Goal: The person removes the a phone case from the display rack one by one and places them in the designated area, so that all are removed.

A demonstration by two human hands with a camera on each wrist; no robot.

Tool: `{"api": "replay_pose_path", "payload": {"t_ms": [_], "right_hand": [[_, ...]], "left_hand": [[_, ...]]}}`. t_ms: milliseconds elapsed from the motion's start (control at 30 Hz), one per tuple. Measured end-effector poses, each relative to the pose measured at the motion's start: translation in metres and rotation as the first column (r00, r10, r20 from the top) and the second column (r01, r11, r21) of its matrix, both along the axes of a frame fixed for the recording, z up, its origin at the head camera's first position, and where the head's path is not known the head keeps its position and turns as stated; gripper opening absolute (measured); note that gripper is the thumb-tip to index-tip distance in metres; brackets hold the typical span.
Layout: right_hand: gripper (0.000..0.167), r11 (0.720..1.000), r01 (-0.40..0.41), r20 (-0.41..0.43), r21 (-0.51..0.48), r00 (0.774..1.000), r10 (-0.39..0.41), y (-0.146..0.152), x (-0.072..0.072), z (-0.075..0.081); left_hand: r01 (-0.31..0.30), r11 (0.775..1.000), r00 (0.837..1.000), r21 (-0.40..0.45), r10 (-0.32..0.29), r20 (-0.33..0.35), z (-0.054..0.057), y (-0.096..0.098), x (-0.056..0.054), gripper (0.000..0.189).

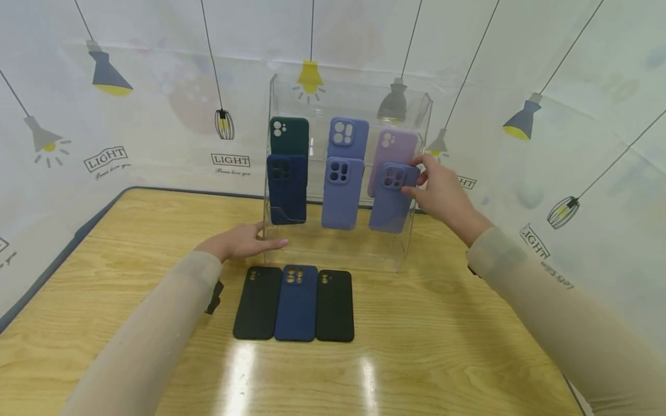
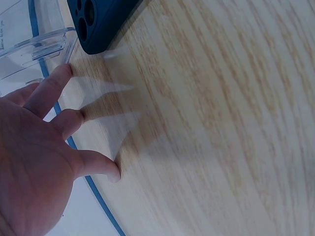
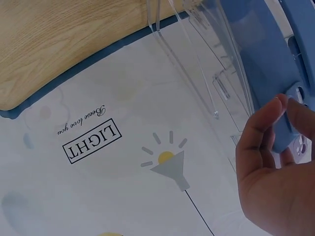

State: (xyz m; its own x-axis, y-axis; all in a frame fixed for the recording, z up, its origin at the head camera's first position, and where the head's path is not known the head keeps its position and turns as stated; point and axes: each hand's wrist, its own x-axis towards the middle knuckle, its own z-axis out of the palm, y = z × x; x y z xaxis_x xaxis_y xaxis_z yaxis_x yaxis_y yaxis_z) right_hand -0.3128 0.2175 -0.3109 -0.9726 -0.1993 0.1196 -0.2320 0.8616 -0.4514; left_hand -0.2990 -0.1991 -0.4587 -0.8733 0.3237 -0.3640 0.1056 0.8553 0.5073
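A clear acrylic display stand [image 1: 354, 254] stands on the table, holding phone cases in two rows. My right hand [image 1: 442, 190] pinches the upper right corner of a periwinkle phone case [image 1: 386, 211] at the lower right of the stand, overlapping a pink case [image 1: 399, 144] behind it. In the right wrist view, thumb and fingertips meet at that case's edge. At the stand's lower left side, my left hand [image 1: 240, 241] touches it with fingers extended. Nearest to that hand are a navy case [image 1: 288, 202] in the stand and a black case [image 1: 257, 303] lying flat.
A blue case [image 1: 295, 312] and another black case [image 1: 335, 306] lie beside the first black one, before the stand. A dark green case [image 1: 292, 134] and two periwinkle cases [image 1: 340, 202] fill the stand's left and middle. Behind the wooden table [image 1: 442, 346] hangs a lamp-printed cloth [image 1: 171, 75].
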Motion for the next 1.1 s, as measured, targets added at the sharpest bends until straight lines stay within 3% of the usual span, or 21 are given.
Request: {"api": "replay_pose_path", "payload": {"t_ms": [167,333,567,900,1100], "right_hand": [[0.059,0.998,-0.044,-0.043,0.050,0.998,0.046,0.000,0.004,-0.005],[0.073,0.994,-0.076,-0.048,0.077,0.996,0.079,-0.001,0.007,-0.015],[0.087,0.995,-0.103,-0.049,0.014,0.993,0.103,-0.001,0.008,-0.035],[0.082,0.991,-0.134,-0.192,-0.002,0.973,0.131,0.006,0.004,-0.055],[0.077,0.982,-0.182,-0.246,-0.044,0.955,0.166,0.010,0.003,-0.057]], "left_hand": [[0.003,1.000,1.000,0.000,-0.003,0.001,0.001,0.000,0.000,0.120],[0.004,1.000,1.000,-0.003,-0.004,0.004,0.002,0.000,0.000,0.121],[-0.004,1.000,1.000,-0.001,0.004,0.005,0.002,0.000,0.000,0.120],[-0.004,1.000,1.000,0.002,0.004,-0.001,-0.002,-0.001,0.001,0.122],[-0.005,1.000,1.000,0.000,0.005,-0.005,-0.001,0.000,0.000,0.124]]}}
